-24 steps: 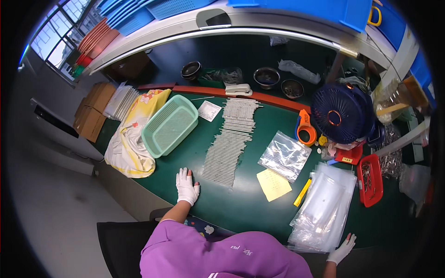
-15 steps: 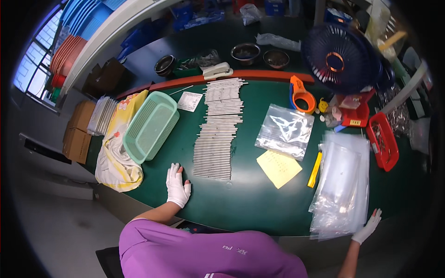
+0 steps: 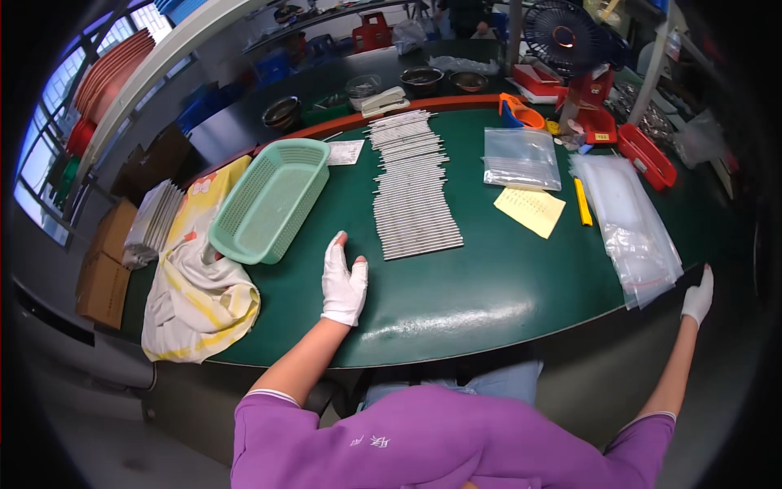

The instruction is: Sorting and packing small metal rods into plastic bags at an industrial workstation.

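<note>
Beside the green basket (image 3: 285,232), the white-gloved left hand (image 3: 345,285) is pointing forward, its thumb standing apart from the fingers, holding nothing visible. To its right, the metal rods (image 3: 415,196) are lying in a long strip on the green table (image 3: 489,277), keeping their rows as before. The view is swinging, now showing more of the room beyond. Near the clear bags (image 3: 627,220), the right hand (image 3: 698,297) is stretching its fingers, apparently empty; neither hand is touching the rods.
</note>
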`<state>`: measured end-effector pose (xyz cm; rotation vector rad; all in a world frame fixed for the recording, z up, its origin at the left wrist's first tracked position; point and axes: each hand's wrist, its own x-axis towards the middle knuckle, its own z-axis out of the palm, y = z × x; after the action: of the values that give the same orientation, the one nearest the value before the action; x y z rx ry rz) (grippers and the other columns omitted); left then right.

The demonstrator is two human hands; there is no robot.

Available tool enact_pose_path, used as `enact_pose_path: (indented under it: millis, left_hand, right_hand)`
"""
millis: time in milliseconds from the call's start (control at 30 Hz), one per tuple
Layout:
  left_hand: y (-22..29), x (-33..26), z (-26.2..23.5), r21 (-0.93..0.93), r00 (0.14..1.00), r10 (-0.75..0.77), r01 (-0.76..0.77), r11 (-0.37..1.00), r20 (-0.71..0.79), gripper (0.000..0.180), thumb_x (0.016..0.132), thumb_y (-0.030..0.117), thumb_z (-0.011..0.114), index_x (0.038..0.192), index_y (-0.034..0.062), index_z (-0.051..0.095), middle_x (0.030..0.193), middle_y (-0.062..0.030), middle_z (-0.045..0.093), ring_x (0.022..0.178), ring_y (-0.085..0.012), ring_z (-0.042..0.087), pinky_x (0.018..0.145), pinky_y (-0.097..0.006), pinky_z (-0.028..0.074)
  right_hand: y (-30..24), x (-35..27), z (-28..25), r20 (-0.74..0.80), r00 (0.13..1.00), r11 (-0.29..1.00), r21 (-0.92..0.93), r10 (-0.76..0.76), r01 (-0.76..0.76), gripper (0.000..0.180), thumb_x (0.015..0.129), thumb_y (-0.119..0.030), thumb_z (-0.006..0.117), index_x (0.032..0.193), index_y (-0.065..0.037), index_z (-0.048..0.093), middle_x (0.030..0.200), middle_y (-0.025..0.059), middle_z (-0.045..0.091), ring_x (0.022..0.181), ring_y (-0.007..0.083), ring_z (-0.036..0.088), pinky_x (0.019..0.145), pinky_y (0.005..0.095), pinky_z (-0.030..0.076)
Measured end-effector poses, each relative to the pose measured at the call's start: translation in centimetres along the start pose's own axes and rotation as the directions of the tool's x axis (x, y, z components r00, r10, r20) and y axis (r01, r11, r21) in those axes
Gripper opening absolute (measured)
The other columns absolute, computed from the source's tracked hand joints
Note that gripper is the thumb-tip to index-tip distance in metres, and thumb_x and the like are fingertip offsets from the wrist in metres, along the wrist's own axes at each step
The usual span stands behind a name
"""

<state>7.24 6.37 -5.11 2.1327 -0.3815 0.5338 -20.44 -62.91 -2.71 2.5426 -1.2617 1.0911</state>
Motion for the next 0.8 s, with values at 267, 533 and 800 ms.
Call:
enact_pose_path:
  millis: [267, 533, 800]
  left_hand:
    - [0.4, 0.1, -0.7, -0.042, 0.997, -0.04, 0.043, 0.998, 0.064, 0.053, 0.082, 0.016, 0.059, 0.129, 0.001, 0.04, 0.131, -0.0157, 0.042, 0.122, -0.0297, 0.041, 0.104, -0.035, 0.032]
    - [0.9, 0.0, -0.4, 0.068, 0.992, 0.019, -0.028, 0.997, 0.126, 0.066, 0.075, 0.023, 0.068, 0.128, -0.0019, 0.039, 0.135, -0.0206, 0.036, 0.124, -0.0333, 0.038, 0.104, -0.037, 0.032]
    - [3.1, 3.0, 0.5, 0.33, 0.879, 0.079, -0.259, 0.908, 0.471, 0.106, 0.059, 0.048, 0.076, 0.132, -0.0101, 0.027, 0.139, -0.0259, 0.028, 0.13, -0.0404, 0.024, 0.109, -0.043, 0.02]
  right_hand:
    - [-31.6, -9.2, -10.7, -0.182, 0.844, 0.551, 0.685, -0.504, 0.476, 0.038, 0.075, 0.004, 0.056, 0.113, -0.001, 0.055, 0.114, 0.0143, 0.057, 0.108, 0.0272, 0.054, 0.095, 0.0336, 0.04]
    - [-50.4, -18.1, -6.2, 0.041, 0.403, 0.328, 0.66, -0.914, 0.676, 0.057, 0.08, -0.04, 0.059, 0.125, -0.007, 0.048, 0.134, 0.0168, 0.039, 0.128, 0.0339, 0.032, 0.107, 0.0459, 0.024]
    - [-50.5, -19.2, -4.6, 0.195, 0.26, 0.322, 0.666, -0.946, 0.673, 0.071, 0.082, -0.052, 0.051, 0.13, -0.001, 0.041, 0.137, 0.021, 0.034, 0.131, 0.037, 0.027, 0.108, 0.0471, 0.021]
